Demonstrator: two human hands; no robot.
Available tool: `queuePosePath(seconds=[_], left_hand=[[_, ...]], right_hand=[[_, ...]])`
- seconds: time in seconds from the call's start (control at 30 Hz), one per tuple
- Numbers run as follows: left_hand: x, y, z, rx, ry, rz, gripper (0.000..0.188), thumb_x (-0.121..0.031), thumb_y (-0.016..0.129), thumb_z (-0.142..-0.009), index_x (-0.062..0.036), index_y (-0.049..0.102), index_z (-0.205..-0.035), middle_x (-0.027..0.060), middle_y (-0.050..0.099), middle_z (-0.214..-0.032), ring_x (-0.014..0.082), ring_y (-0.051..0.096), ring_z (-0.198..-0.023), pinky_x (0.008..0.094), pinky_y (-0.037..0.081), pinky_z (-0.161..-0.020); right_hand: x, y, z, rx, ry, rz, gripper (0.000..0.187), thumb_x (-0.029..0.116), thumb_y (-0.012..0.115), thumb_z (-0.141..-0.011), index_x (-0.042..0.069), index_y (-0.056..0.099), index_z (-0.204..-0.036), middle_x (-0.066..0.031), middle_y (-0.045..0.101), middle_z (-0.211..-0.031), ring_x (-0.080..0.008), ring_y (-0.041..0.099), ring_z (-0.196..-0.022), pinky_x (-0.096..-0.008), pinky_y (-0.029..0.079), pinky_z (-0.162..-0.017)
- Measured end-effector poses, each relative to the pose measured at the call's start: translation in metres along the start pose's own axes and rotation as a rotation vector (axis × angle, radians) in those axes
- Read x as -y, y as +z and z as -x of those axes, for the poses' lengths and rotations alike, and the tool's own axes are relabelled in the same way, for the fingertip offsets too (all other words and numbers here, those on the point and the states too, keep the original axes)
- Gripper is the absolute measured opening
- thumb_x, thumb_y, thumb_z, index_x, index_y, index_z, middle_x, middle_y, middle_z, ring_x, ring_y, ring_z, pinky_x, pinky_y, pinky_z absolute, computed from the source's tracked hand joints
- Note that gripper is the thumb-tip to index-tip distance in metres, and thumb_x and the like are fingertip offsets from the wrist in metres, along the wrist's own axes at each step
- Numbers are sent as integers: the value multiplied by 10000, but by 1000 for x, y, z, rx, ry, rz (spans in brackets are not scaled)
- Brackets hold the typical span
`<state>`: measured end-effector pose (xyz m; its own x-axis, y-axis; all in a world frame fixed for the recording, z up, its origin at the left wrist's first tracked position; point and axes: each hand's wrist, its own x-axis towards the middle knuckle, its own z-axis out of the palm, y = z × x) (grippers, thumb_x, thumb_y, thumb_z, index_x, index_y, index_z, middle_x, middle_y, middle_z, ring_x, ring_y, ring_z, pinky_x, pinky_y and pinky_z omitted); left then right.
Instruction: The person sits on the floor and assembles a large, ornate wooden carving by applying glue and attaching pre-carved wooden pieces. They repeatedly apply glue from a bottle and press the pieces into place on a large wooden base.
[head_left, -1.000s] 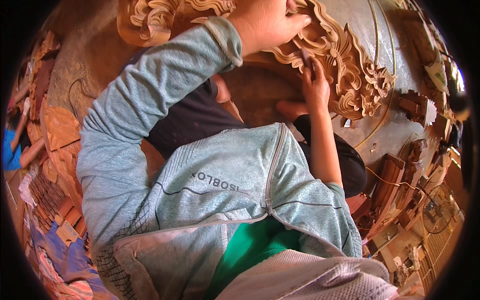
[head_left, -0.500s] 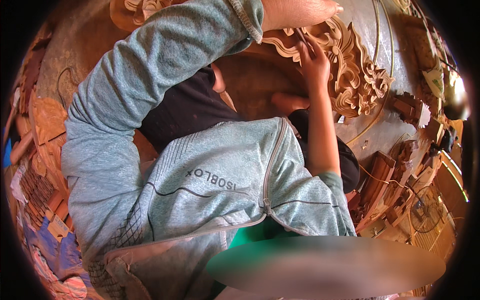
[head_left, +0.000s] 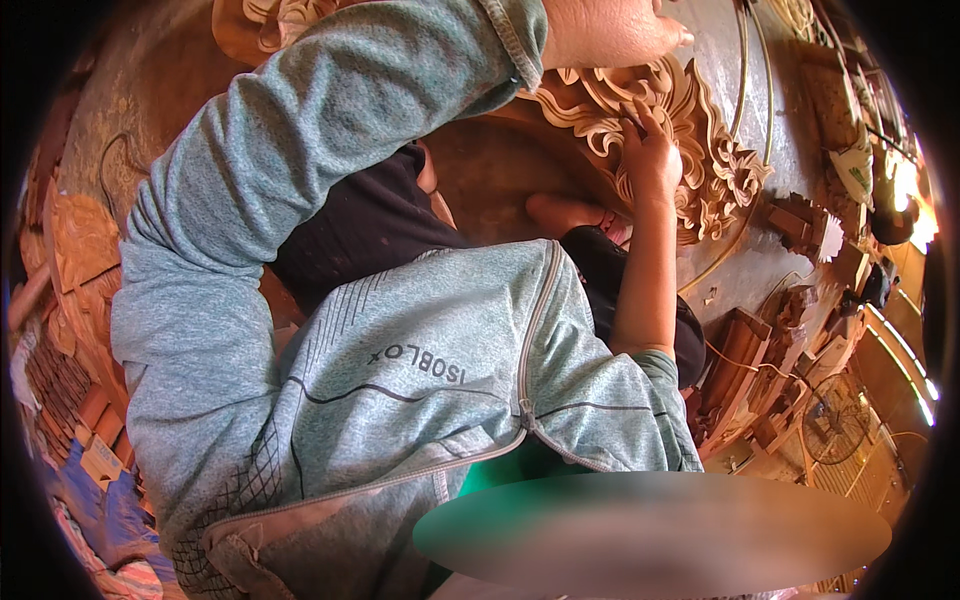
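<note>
A pale carved wooden ornament with scrolls and leaves lies at the upper right on a grey surface. My right hand reaches up from a bare forearm, its fingertips bunched against the carving's left edge; whether something small sits between them is not clear. My left hand comes out of a grey-blue sleeve at the top edge. It rests on the ornament's upper part with the thumb stretched right and the fingers cut off by the frame.
My grey-blue zip jacket fills the middle. A bare foot lies below the carving. Wooden blocks and offcuts crowd the right side, with a wire fan guard lower down. Flat wood scraps lie at the left.
My left arm and hand have risen toward the top edge. My right hand has stayed on the carving, shifting only slightly along it.
</note>
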<state>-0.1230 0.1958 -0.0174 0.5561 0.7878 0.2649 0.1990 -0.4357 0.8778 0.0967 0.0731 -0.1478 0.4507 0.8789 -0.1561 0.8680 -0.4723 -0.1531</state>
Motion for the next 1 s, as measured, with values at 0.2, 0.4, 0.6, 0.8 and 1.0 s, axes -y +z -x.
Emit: queuePosePath(seconds=[0.2,0.4,0.6,0.8,1.0], left_hand=[[-8,-3,-10,59,-38,8,334,-220,666,-858,45,609,-1054,194,683,-853,299,682,-788,363,534,-704],[5,22,-22,-26,-9,43,318,-216,671,-853,34,620,-1041,196,681,-845,308,674,-774,369,526,-703],[18,4,-21,-87,49,-49,307,-214,647,-887,19,607,-1083,156,688,-841,271,666,-716,360,523,-656],[-1,17,-27,140,0,-324,304,-263,620,-822,-16,632,-999,195,681,-817,362,675,-825,452,539,-766],[-13,57,-29,252,-2,-332,353,-256,644,-822,16,595,-1043,176,628,-1015,317,648,-969,429,534,-853]], right_hand=[[4,-8,15,-18,-19,-495,347,376,665,-884,225,689,-1196,-114,722,-876,-199,689,-780,-332,523,-726],[41,40,-37,40,-2,-765,306,323,662,-894,211,701,-1175,-66,738,-981,-180,692,-886,-315,520,-797],[10,43,-30,127,-96,-410,349,409,572,-927,216,681,-1197,-137,692,-1097,-300,660,-1030,-387,497,-885],[-46,25,-8,21,-183,-497,297,238,577,-951,98,682,-1190,-98,707,-1124,-234,666,-1038,-335,497,-899],[-60,-16,-7,284,-216,-461,311,164,558,-951,36,658,-1216,-106,707,-1129,-196,646,-1062,-316,478,-930]])
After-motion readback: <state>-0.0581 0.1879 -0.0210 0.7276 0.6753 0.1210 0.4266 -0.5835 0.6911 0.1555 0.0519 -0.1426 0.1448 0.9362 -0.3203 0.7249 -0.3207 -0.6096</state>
